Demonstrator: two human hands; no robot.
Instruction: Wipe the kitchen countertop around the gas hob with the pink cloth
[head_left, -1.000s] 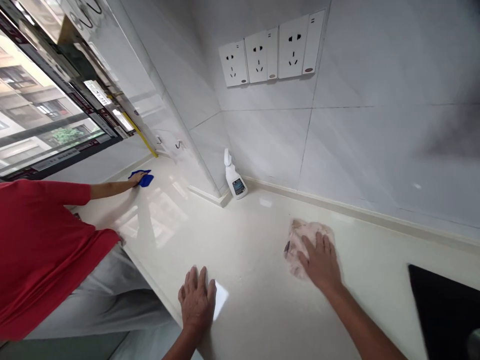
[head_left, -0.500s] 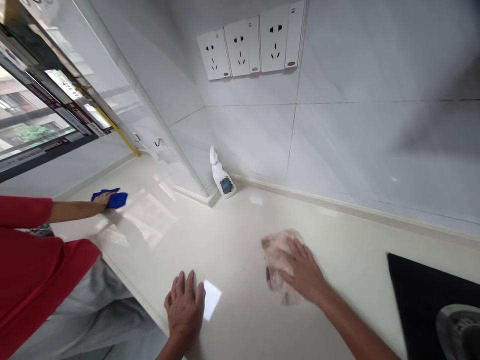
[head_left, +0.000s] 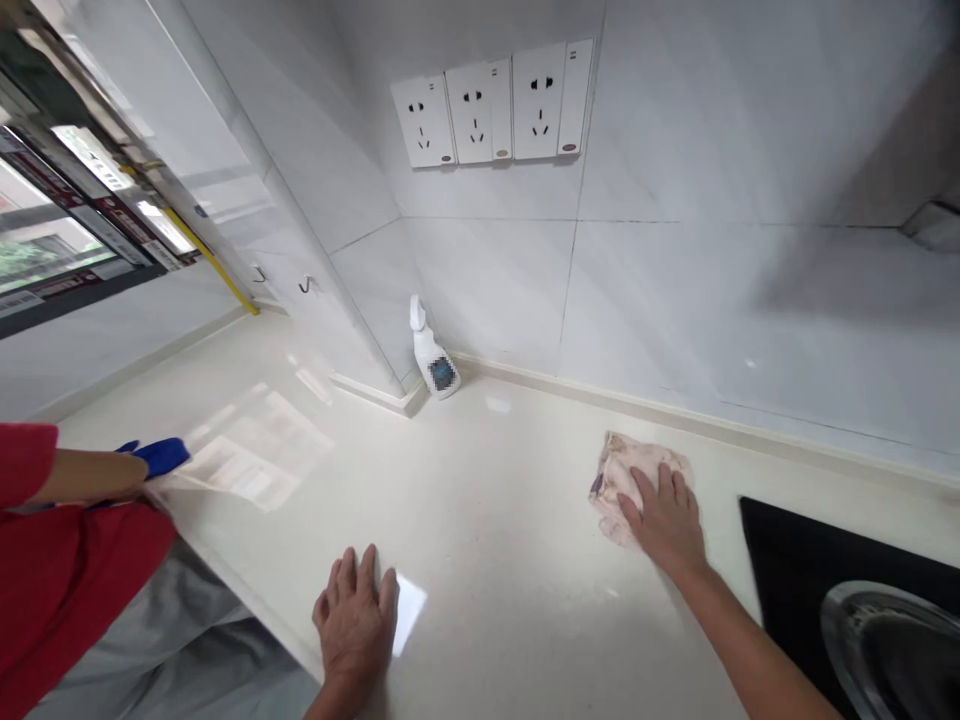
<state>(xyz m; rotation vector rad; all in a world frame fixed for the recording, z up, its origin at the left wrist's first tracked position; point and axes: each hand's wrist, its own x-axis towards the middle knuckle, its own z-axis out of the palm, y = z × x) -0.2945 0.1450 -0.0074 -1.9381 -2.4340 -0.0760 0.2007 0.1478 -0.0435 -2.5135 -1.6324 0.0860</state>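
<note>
The right hand (head_left: 669,517) lies spread over a pinkish, stained cloth (head_left: 625,468) on the pale kitchen counter (head_left: 480,490), fingers a little parted and pressing from above rather than clamped round it. The cloth sits rumpled near the counter's back edge, left of the black stove top (head_left: 784,545), with a small dark mark showing at its left side. The left hand (head_left: 355,620) rests palm down towards the counter's front edge, holding nothing, fingers slightly apart, just beside a bright patch of reflected light. The two hands are well apart, with bare counter between them.

A white spray bottle (head_left: 433,355) stands at the back edge, right by the corner where the wall juts out. Above it, three white sockets (head_left: 478,110) sit in a row on the grey tiled wall (head_left: 675,290). The stove top, with its round metal ring (head_left: 831,612), takes up the counter's right end as I see it.

Over at the left, another person in a red top (head_left: 90,590) and grey trousers stands along the front edge, a hand at a blue cloth (head_left: 166,457); I can't tell how firmly it is held.
</note>
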